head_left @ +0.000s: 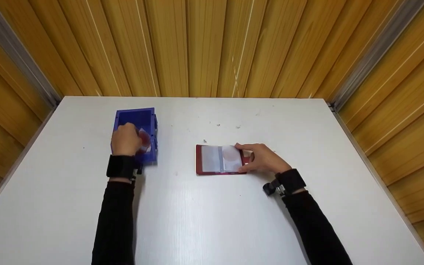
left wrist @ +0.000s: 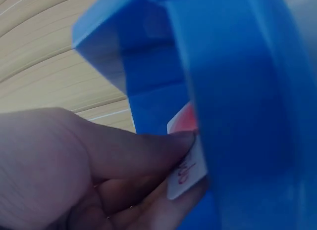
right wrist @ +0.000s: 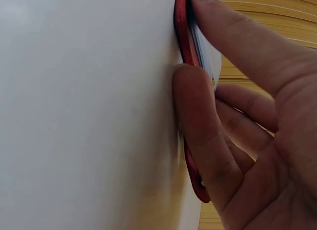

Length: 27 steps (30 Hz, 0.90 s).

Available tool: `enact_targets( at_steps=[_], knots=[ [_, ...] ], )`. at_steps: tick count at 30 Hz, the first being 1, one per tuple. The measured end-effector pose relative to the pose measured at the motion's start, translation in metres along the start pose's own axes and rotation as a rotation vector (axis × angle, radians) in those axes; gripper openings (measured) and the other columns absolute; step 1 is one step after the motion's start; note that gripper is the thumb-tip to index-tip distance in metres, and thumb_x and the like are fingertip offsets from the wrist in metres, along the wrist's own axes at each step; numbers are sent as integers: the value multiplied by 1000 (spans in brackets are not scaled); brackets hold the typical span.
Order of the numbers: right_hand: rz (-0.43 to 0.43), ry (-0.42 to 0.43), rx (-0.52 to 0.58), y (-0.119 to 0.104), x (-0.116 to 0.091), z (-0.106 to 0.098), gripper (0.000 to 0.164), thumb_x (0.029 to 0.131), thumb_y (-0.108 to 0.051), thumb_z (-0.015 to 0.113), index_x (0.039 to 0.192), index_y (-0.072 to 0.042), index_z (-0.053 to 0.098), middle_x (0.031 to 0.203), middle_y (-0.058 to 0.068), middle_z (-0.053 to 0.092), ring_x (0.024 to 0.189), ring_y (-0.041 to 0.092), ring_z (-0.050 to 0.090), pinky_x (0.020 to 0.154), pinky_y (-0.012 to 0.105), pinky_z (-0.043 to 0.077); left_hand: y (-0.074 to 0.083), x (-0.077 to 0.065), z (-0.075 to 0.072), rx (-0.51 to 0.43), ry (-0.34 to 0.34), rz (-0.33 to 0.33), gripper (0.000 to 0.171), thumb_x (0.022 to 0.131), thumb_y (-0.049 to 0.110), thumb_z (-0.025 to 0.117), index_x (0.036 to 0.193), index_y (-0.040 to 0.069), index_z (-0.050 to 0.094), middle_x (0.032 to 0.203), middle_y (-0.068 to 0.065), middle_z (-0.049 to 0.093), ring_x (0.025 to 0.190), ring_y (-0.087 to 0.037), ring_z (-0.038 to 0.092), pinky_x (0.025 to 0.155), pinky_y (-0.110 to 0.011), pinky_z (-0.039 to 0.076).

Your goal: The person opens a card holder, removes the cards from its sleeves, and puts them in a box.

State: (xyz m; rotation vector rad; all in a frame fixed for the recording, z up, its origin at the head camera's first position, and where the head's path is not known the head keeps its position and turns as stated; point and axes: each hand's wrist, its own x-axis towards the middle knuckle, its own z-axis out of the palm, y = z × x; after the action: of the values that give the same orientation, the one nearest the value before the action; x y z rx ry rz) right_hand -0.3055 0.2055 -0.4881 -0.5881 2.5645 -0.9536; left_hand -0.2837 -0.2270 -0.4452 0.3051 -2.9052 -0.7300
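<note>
Reaching into a blue plastic bin [head_left: 150, 121] on the left side of the table, my left hand [head_left: 125, 140] pinches a white card [left wrist: 187, 173] between thumb and fingers. The card carries a red round patch and red lettering; the bin wall hides part of it in the left wrist view. Near the middle of the table a red card holder [head_left: 212, 159] lies spread apart, showing clear plastic sleeves. A pale round mark shows on its right-hand page. My right hand [head_left: 265, 159] holds the right edge of the holder, its thumb and a finger against the red cover [right wrist: 184, 37].
A white table [head_left: 197, 221] carries the bin and the card holder. Small dark specks mark its surface behind the holder. Wood-patterned panels [head_left: 204, 48] close off the back and both sides. Each wrist wears a black strap with a small camera.
</note>
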Motion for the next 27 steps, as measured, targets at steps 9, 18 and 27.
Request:
enact_targets(
  at_steps=[9, 18, 27],
  knots=[
    [-7, 5, -9, 0, 0, 1, 89, 74, -29, 95, 152, -24, 53, 135, 4, 64, 72, 16, 59, 67, 27, 47, -1, 4, 20, 162, 48, -51, 27, 92, -1, 56, 110, -13, 71, 110, -38, 69, 99, -54, 69, 80, -63, 58],
    [-25, -2, 2, 2, -2, 1, 88, 75, -28, 95, 152, -23, 53, 116, 5, 68, 68, 14, 60, 65, 24, 46, 7, 1, 25, 177, 100, -49, 27, 82, 5, 71, 104, -12, 73, 99, -33, 73, 89, -47, 73, 76, -57, 60],
    [-78, 5, -15, 3, -1, 1, 84, 77, -30, 93, 150, -18, 56, 154, 3, 55, 91, 18, 57, 86, 30, 47, 37, -4, -3, 2, 296, 46, 20, 84, -10, 65, 100, -11, 75, 95, -32, 73, 84, -48, 72, 72, -58, 58]
  ],
)
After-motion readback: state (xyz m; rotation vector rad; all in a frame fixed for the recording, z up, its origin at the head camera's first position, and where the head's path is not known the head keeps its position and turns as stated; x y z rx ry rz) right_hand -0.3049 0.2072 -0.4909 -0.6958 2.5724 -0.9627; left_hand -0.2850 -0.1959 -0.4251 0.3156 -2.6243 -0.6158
